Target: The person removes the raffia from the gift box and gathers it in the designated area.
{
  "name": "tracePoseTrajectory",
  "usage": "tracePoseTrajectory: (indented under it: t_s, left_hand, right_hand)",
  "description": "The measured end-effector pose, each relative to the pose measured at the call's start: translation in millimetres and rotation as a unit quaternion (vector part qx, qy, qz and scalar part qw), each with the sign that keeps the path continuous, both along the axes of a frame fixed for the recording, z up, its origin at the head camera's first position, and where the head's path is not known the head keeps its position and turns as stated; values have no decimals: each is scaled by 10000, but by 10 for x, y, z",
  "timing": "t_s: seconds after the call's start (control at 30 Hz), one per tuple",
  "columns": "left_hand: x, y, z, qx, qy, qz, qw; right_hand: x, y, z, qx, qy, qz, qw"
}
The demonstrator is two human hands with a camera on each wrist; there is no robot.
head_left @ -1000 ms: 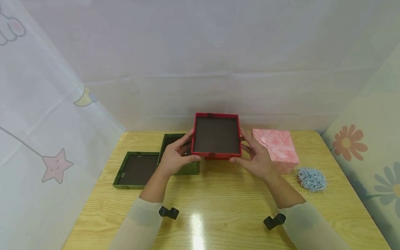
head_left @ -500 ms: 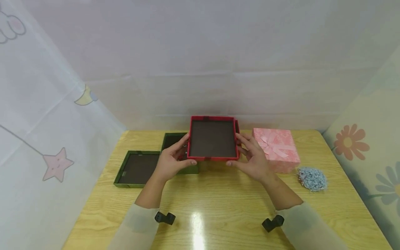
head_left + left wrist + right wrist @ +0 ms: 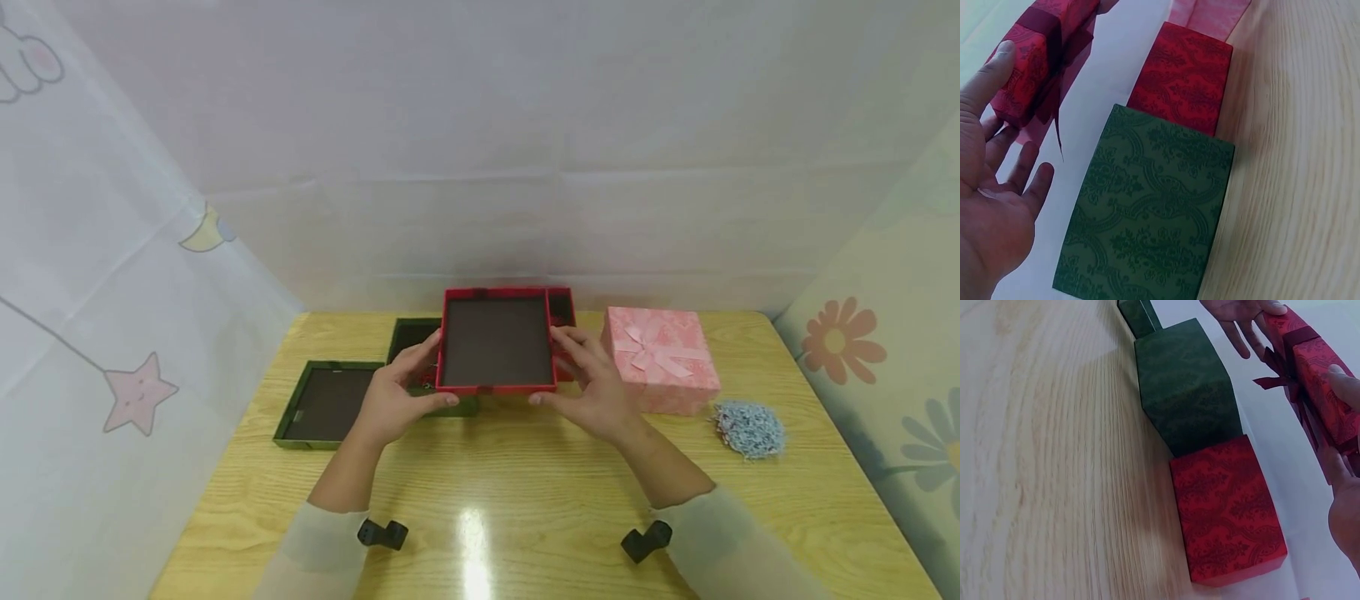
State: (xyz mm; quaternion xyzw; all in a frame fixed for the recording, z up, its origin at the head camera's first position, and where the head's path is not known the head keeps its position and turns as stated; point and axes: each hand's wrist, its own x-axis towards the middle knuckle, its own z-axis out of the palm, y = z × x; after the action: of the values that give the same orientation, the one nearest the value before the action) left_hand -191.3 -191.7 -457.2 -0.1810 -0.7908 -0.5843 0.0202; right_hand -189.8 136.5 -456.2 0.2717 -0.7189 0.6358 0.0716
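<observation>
A red patterned box lid (image 3: 495, 342) is held in the air with its dark inside facing up. My left hand (image 3: 396, 396) grips its left edge, thumb at the near side. On the right edge, my right hand (image 3: 596, 392) holds it the same way. A dark red ribbon with a bow (image 3: 1294, 381) hangs from its underside in the right wrist view. Partly hidden behind the lid, the red box base (image 3: 562, 304) stands on the table, touching the green box base (image 3: 457, 407). Small items in the green base are mostly covered by my left hand.
A green lid (image 3: 330, 404) lies inside-up left of the green base. To the right stands a pink box (image 3: 663, 358) with a bow, and beside it a clump of pale blue shredded paper (image 3: 750, 429). White cloth (image 3: 480, 167) hangs behind the wooden table (image 3: 540, 508).
Both hands have carried the red lid left and slightly down. More of the red box base now shows on its right. The other boxes and the shredded paper have stayed put.
</observation>
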Motion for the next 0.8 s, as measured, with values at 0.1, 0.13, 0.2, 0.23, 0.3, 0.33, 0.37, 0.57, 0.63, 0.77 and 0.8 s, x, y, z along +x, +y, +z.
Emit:
tracePoseTrajectory:
  t_s: [0.1, 0.13, 0.2, 0.23, 0.3, 0.33, 0.37, 0.57, 0.63, 0.77, 0.8]
  left_hand:
    - [28, -54, -19, -111, -12, 69, 9999]
    - [39, -72, -25, -133, -11, 79, 9999]
    - [59, -104, -32, -147, 7, 90, 9999]
    - [70, -121, -33, -149, 13, 95, 9998]
    - [85, -152, -31, -137, 29, 95, 9999]
    - [94, -169, -32, -160, 28, 110, 9998]
    - [103, -185, -30, -178, 32, 119, 9998]
    - [168, -296, -50, -419, 92, 194, 9989]
    - [190, -337, -60, -429, 71, 186, 9989]
    - [232, -418, -71, -503, 4, 229, 9985]
    - [243, -437, -70, -529, -2, 243, 9983]
  right_hand:
    - [10, -40, 2, 96, -29, -31, 9999]
    - [14, -55, 2, 131, -21, -43, 9999]
    - [18, -85, -4, 182, 7, -73, 9998]
    - [18, -100, -7, 189, 25, -80, 9998]
    - [17, -132, -11, 143, 111, -67, 9998]
    - [20, -148, -17, 113, 159, -58, 9998]
    - [21, -163, -24, 81, 202, -53, 9997]
    - [54, -247, -76, 183, 378, -32, 9991]
    - [74, -275, -88, 251, 321, 9, 9992]
    - [110, -330, -97, 367, 162, 52, 9992]
    - [116, -345, -97, 379, 150, 64, 9991]
